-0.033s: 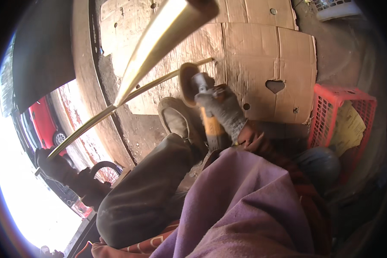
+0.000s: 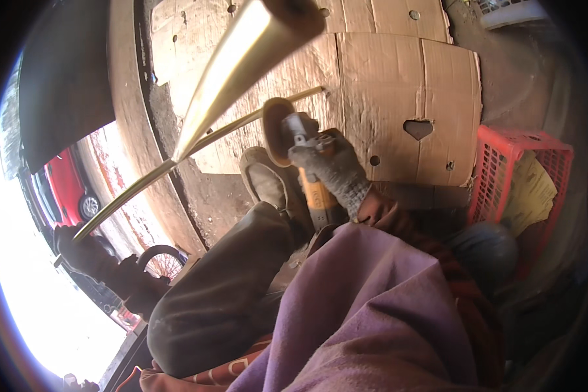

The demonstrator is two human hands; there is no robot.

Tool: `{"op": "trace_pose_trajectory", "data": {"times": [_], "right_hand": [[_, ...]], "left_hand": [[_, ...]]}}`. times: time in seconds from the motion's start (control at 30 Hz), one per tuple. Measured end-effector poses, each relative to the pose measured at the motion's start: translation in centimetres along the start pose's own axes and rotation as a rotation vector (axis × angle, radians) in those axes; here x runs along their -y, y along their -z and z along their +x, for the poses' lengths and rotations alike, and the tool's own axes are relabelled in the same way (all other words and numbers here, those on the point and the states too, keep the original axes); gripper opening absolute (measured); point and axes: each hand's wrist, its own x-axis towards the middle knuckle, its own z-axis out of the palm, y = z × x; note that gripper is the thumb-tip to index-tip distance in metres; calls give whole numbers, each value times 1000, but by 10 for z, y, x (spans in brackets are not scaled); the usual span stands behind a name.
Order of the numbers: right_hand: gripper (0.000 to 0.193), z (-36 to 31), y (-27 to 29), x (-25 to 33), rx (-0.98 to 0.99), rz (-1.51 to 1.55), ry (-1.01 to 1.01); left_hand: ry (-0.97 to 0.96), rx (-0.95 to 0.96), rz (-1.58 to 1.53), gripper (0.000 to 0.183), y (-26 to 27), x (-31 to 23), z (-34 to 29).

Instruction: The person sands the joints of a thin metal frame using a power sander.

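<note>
A long, thin brass-coloured metal rod (image 2: 127, 195) runs slantwise from the left up to the middle. Around its lower end my left hand (image 2: 85, 251), in a dark glove, is closed. My right hand (image 2: 333, 166), in a grey knitted glove, grips an angle grinder (image 2: 317, 196) with an orange-yellow body. The grinder's round brown disc (image 2: 279, 130) stands on edge at the rod, apparently touching it. A shiny, tapering brass-coloured tube (image 2: 242, 55) rises close to the camera. Its narrow end meets the rod in the picture; whether they are joined, I cannot tell.
Flattened cardboard (image 2: 398, 78) covers the floor ahead. My shoe (image 2: 266, 179) is just below the rod, near the disc. To the right stands a red plastic crate (image 2: 493, 173) holding yellowish paper. A white basket (image 2: 513, 14) is at the far right; a red car (image 2: 68, 186) and a wheel (image 2: 162, 262) show at left.
My right hand has moved the grinder slightly left along the rod. The tapering tube has shifted slightly left at its wide end. My left hand looks unmoved.
</note>
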Motion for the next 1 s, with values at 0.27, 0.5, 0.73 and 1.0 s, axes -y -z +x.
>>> {"op": "trace_pose_trajectory", "data": {"times": [0.27,0.5,0.73,1.0], "right_hand": [[40,13,19,13,-33,22,32],[43,-7,-9,4,43,38,84],[36,13,18,-8,-53,144,51],[37,31,22,23,-148,76,47]], "left_hand": [[178,-78,-555,9,3,-51,8],[228,-162,-889,16,-4,-47,18],[455,-195,-1107,18,7,-75,21],[281,-160,-677,22,11,-84,15]]}}
